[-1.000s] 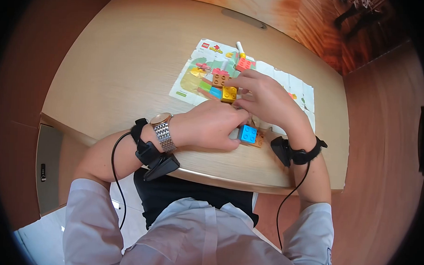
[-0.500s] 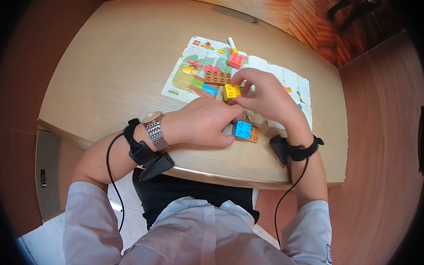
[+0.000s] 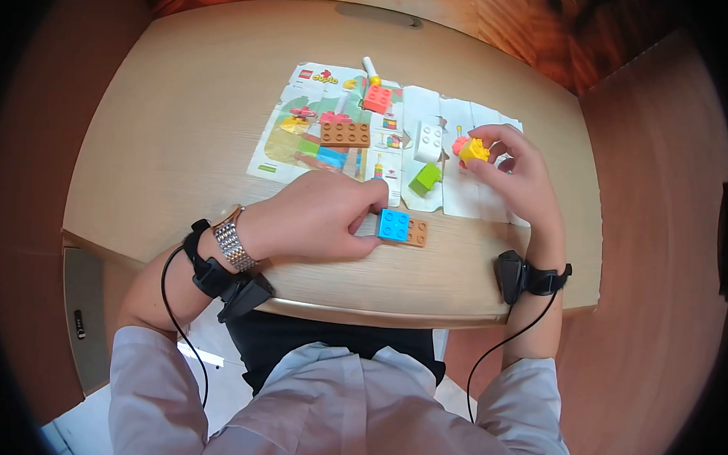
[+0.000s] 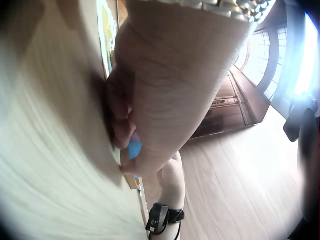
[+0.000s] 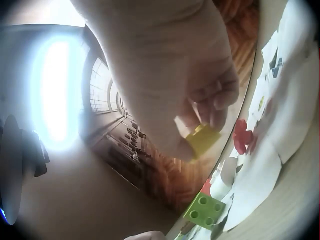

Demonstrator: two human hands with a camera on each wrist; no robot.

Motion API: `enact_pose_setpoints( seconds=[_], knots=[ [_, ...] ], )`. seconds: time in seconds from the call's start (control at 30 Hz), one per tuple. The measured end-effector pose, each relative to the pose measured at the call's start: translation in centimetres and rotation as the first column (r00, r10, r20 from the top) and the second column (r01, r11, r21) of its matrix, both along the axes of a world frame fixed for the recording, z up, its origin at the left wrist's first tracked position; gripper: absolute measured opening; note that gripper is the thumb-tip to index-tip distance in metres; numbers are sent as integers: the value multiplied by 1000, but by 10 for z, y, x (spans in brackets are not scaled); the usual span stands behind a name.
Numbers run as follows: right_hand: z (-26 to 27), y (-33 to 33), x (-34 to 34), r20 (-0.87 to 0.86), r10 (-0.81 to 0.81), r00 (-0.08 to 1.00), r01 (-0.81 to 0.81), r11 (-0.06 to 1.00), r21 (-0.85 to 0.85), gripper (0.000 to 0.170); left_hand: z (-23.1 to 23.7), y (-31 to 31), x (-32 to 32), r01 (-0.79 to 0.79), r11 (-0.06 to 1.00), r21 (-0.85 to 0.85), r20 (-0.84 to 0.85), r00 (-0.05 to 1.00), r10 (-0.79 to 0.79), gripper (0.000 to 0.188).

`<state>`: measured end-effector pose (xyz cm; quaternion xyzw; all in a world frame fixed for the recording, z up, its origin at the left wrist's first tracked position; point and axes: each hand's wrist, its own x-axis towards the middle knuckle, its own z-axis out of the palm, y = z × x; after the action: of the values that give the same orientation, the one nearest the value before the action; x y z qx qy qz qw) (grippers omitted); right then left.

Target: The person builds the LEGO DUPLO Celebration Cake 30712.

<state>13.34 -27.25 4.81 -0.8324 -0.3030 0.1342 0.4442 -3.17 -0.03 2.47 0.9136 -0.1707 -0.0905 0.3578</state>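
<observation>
My left hand (image 3: 320, 214) rests on the table near its front edge. Its thumb and index finger grip the left end of a blue brick (image 3: 394, 225) stacked on a light brown brick (image 3: 417, 232); the blue one peeks out between the fingers in the left wrist view. Over the right part of the printed sheet (image 3: 262, 156), my right hand (image 3: 522, 173) pinches a yellow brick (image 3: 476, 152) between thumb and fingers. Close beside that brick is a red flower-shaped piece (image 5: 242, 136), which lies on the paper in the right wrist view.
On the creased sheet lie a long brown brick (image 3: 345, 135), a red brick (image 3: 376, 98), a white brick (image 3: 429, 140) and a tilted green brick (image 3: 425, 180). A white stick-like piece with a yellow end (image 3: 370, 69) lies at the back. The table's front edge (image 3: 385, 315) runs below my forearms.
My right hand has carried the yellow brick rightward, away from the left hand. The white and green bricks have come into sight. The left hand has stayed at the blue brick.
</observation>
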Motion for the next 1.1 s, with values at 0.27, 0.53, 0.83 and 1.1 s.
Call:
enact_pose_setpoints(
  seconds=[0.27,0.53,0.83,1.1],
  knots=[
    [4,10,-21,166,160,973,-125,971,-204,35,3,-2,1,-8,1000,-1,-39,999,8,30],
    [2,14,-24,59,182,982,-158,946,-282,43,3,-1,1,-4,1000,-14,1,1000,4,29],
    [3,15,-24,28,176,984,-161,945,-285,49,3,-1,0,-7,1000,5,-14,1000,7,29],
    [3,7,-14,34,148,988,-137,965,-225,39,4,-1,0,-13,1000,4,-39,999,13,28]
  ],
)
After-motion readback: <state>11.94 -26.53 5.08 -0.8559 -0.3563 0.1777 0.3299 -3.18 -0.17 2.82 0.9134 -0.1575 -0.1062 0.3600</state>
